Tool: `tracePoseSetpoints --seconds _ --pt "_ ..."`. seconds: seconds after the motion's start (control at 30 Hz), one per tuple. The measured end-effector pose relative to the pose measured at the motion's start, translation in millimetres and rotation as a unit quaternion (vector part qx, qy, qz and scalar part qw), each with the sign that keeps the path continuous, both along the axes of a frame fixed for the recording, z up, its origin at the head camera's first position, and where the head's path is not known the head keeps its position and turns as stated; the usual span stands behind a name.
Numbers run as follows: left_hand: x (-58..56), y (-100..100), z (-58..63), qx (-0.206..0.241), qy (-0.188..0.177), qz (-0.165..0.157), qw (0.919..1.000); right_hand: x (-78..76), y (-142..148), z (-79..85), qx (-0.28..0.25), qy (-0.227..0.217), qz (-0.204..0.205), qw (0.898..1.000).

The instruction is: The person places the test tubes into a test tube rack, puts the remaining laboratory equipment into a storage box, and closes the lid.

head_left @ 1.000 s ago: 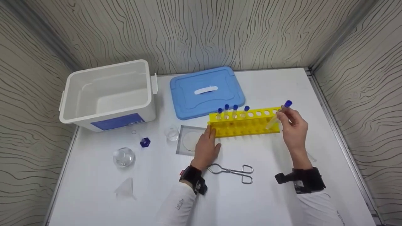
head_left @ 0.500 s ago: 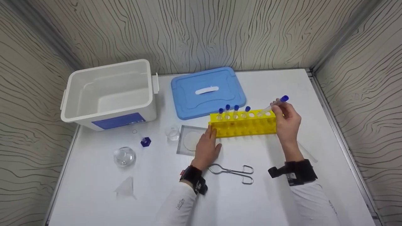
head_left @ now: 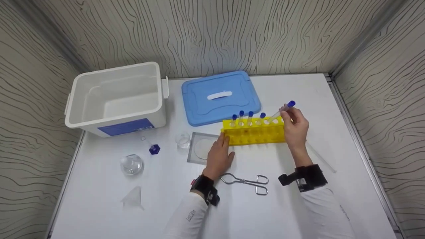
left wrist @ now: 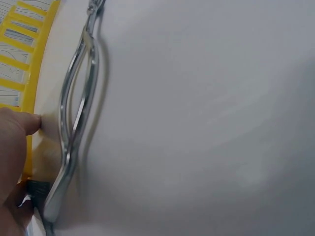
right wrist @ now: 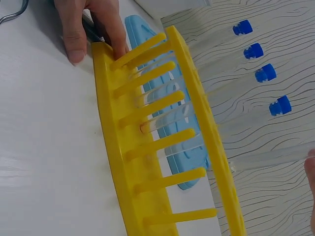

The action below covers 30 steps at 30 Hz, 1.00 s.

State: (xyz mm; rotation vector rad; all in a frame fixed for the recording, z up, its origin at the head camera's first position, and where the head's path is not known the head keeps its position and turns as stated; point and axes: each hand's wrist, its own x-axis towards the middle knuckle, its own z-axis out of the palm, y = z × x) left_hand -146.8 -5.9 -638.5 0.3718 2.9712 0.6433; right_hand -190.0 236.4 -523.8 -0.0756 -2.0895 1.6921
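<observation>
My right hand [head_left: 296, 131] pinches a test tube [head_left: 275, 116] with a blue cap [head_left: 291, 104] between thumb and fingers. The tube slants, its bottom end right at a hole of the yellow test tube rack [head_left: 257, 139], just right of several capped tubes [head_left: 250, 119] standing in it. In the right wrist view, the held tube [right wrist: 275, 156] meets the rack's top bar and its cap is out of frame. Extended fingers of my left hand [head_left: 217, 157] rest on the rack's left end, the thumb in front of it. Metal crucible tongs [left wrist: 81, 105] lie beside the left wrist.
Behind the rack lies a blue lid [head_left: 220, 106]; a white bin [head_left: 113, 99] stands at back left. A small beaker [head_left: 182, 141], a flask [head_left: 131, 165], a blue-based cylinder [head_left: 154, 149], a funnel [head_left: 132, 199] and packaged round paper [head_left: 201, 148] occupy the left side. A glass rod [head_left: 322, 157] lies right.
My right hand has moved left along the rack with the tube, its bottom end shifting up from the rack's front to the top row of holes. The left hand has stayed put.
</observation>
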Motion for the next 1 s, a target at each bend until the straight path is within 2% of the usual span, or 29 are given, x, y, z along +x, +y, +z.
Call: tracePoseSetpoints --seconds 0.17,0.4,0.73,1.0 --pt "0.3 0.5 -0.1 0.003 0.000 0.001 1.0000 -4.2 -3.7 -11.1 0.028 -0.040 0.004 0.999" --pt "0.1 0.6 -1.4 0.001 0.001 0.001 1.0000 -7.5 -7.2 -28.9 0.089 -0.091 0.017 0.992" --pt "0.8 -0.1 -2.8 0.012 -0.003 0.003 0.9999 -9.6 -8.3 -42.5 0.114 -0.102 0.024 0.988" --pt "-0.2 0.4 -4.6 -0.010 0.019 -0.002 0.9998 -8.8 -9.4 -46.0 0.133 -0.141 0.031 0.981"
